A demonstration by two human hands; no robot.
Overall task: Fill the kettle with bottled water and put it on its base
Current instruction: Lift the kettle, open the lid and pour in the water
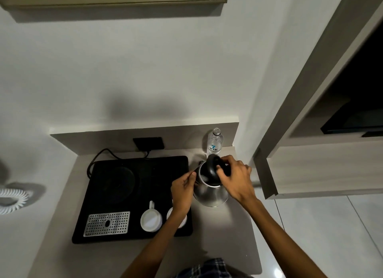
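Observation:
A steel kettle with a black lid and handle stands on the grey counter, right of the black tray. My right hand grips the kettle's black handle at the top. The lid is tilted up. At the kettle's left rim, my left hand touches the edge with its fingertips. The round black kettle base lies on the tray, to the left, with nothing on it. A clear water bottle with no cap stands upright behind the kettle against the back ledge.
The black tray also holds two white cups and a perforated metal drip plate. A cord runs from the base to a wall socket. A wooden cabinet juts out on the right. A white coiled cable hangs at left.

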